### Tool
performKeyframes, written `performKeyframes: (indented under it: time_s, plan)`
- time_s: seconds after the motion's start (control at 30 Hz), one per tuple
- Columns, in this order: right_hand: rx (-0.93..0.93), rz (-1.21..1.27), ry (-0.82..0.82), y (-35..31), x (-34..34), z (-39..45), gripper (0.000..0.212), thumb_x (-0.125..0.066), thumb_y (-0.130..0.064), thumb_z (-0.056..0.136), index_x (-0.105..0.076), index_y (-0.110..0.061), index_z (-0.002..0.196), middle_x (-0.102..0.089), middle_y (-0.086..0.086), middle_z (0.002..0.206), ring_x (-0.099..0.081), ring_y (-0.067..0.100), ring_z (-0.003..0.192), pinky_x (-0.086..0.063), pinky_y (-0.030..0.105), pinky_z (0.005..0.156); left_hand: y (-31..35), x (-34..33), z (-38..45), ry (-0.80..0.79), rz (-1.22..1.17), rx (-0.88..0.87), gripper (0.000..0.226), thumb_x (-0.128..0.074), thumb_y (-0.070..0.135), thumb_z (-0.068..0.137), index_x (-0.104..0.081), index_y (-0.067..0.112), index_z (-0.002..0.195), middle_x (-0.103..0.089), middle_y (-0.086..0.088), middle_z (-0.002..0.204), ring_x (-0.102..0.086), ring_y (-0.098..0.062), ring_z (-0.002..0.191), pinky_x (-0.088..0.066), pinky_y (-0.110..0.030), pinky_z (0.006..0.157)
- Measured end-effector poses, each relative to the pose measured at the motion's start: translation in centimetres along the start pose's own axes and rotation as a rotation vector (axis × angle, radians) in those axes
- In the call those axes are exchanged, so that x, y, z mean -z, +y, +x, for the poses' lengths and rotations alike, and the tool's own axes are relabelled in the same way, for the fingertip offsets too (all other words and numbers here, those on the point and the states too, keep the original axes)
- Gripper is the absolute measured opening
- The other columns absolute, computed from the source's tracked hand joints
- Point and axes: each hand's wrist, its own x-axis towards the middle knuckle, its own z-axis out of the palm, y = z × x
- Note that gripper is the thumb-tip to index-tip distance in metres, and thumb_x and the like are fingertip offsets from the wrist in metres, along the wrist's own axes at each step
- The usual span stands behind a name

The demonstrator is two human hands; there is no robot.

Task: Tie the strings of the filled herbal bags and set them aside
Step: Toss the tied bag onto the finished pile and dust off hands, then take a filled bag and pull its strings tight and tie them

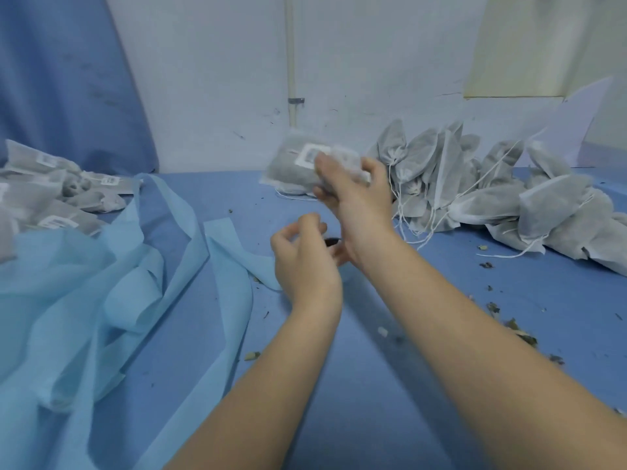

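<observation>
I am looking down over two bare forearms stretched across a blue-covered worktop [390,385]. The right hand [353,195] is raised above the surface, its fingers [327,166] curled round a filled grey herbal bag [298,164] that bears a white label. The bag is blurred, and a thin white string [291,195] hangs below it. The left hand [302,256] sits lower and nearer to me, its fingers loosely curled with thumb and fingertips drawn close together; I cannot tell whether they pinch a string or hold nothing. A small dark object [332,241] lies on the worktop between the two wrists.

To the right, against the wall, a heap of filled bags [492,191] lies with white drawstrings trailing out of it. At the far left another group of labelled bags [51,195] rests partly on the worktop and partly on crumpled light blue fabric [101,300], which spreads over the left side of the worktop in folds and long strips. Loose herb scraps [515,329] are scattered along the right side of the worktop. A darker blue curtain [61,79] hangs at the upper left.
</observation>
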Motion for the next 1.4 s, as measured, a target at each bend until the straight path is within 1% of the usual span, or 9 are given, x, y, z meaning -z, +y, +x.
performKeyframes:
  time_s: [0.13, 0.27, 0.43, 0.57, 0.67, 0.87, 1.03, 1.27, 1.4]
  plan:
    - [-0.098, -0.388, -0.553, 0.0, -4.7, 0.5, 0.065, -0.051, -0.073, 0.079, -0.051, -0.038, 0.135, -0.053, -0.029, 0.124, -0.059, 0.003, 0.102, -0.045, 0.03, 0.102, 0.5, 0.2, 0.9, 0.122, 0.015, -0.074, 0.027, -0.043, 0.038, 0.084, -0.052, 0.013, 0.081, -0.056, -0.006, 0.07, -0.054, -0.023, 0.072, -0.051, -0.053, 0.087]
    - [-0.087, -0.272, -0.443, 0.7, -3.5, 0.8, 0.04, -0.052, -0.06, 0.089, -0.067, -0.028, 0.108, -0.062, -0.02, 0.118, -0.061, 0.004, 0.11, -0.051, 0.025, 0.096, 0.1, 0.2, 1.0, 0.109, 0.087, -0.043, 0.022, -0.045, 0.029, 0.084, -0.049, 0.02, 0.064, -0.053, 0.003, 0.062, -0.053, -0.023, 0.069, -0.05, -0.054, 0.087]
    - [-0.145, -0.216, -0.319, 0.4, -0.1, 1.0, 0.023, -0.057, -0.042, 0.093, -0.069, -0.022, 0.093, -0.069, -0.001, 0.106, -0.07, 0.01, 0.084, -0.055, 0.022, 0.083, -0.8, -0.2, 0.5, -0.057, 0.307, -0.101, 0.027, -0.05, 0.034, 0.08, -0.06, 0.009, 0.078, -0.069, -0.008, 0.08, -0.067, -0.031, 0.082, -0.053, -0.046, 0.082]
    - [-0.035, -0.41, -0.201, 0.4, 3.2, 1.2, 0.012, -0.062, -0.021, 0.091, -0.07, -0.012, 0.089, -0.066, -0.001, 0.082, -0.062, 0.006, 0.06, -0.052, 0.02, 0.059, -1.4, 0.3, 0.2, -0.09, 0.403, -0.211, 0.009, -0.05, 0.014, 0.085, -0.057, 0.016, 0.08, -0.071, -0.003, 0.078, -0.063, -0.011, 0.048, -0.05, -0.018, 0.05]
    - [0.054, -0.735, -0.115, 1.1, 6.4, 2.1, 0.014, -0.06, -0.02, 0.092, -0.072, -0.013, 0.093, -0.067, -0.004, 0.083, -0.064, 0.012, 0.076, -0.052, 0.027, 0.075, -1.6, 0.5, 0.1, -0.089, 0.427, -0.242, 0.013, -0.05, 0.008, 0.084, -0.057, 0.018, 0.085, -0.069, -0.002, 0.08, -0.057, -0.009, 0.043, -0.052, -0.028, 0.051]
    - [0.0, -1.394, 0.021, 4.0, 11.8, 5.8, 0.033, -0.046, -0.026, 0.097, -0.063, -0.015, 0.123, -0.052, 0.012, 0.134, -0.042, 0.029, 0.129, -0.034, 0.032, 0.101, -2.3, 0.7, 0.2, -0.07, 0.487, -0.312, 0.014, -0.053, 0.007, 0.082, -0.061, 0.018, 0.085, -0.066, 0.01, 0.074, -0.052, -0.014, 0.054, -0.049, -0.039, 0.068]
    - [-0.15, -1.697, -0.031, 5.2, 12.6, 8.0, 0.044, -0.034, -0.048, 0.098, -0.056, -0.02, 0.123, -0.041, 0.008, 0.139, -0.024, 0.03, 0.134, -0.025, 0.04, 0.103, -2.5, 0.9, 0.6, -0.048, 0.49, -0.316, 0.014, -0.053, 0.007, 0.083, -0.063, 0.016, 0.087, -0.062, 0.021, 0.07, -0.05, 0.004, 0.056, -0.05, -0.039, 0.069]
    - [0.049, -1.57, 0.074, 5.2, 12.4, 7.5, 0.038, -0.036, -0.035, 0.1, -0.06, -0.005, 0.1, -0.059, 0.009, 0.111, -0.039, 0.026, 0.122, -0.031, 0.038, 0.094, -2.5, 0.7, 0.6, -0.045, 0.497, -0.319, 0.014, -0.054, 0.007, 0.083, -0.063, 0.017, 0.086, -0.062, 0.018, 0.071, -0.05, 0.008, 0.059, -0.053, -0.044, 0.071]
    - [0.286, -1.317, 0.111, 3.3, 12.1, 5.0, 0.032, -0.047, -0.016, 0.096, -0.059, 0.004, 0.074, -0.05, 0.018, 0.067, -0.043, 0.031, 0.075, -0.031, 0.036, 0.065, -2.7, 0.7, 0.4, -0.069, 0.496, -0.329, 0.013, -0.055, 0.007, 0.082, -0.063, 0.017, 0.085, -0.062, 0.021, 0.067, -0.05, 0.008, 0.058, -0.05, -0.038, 0.066]
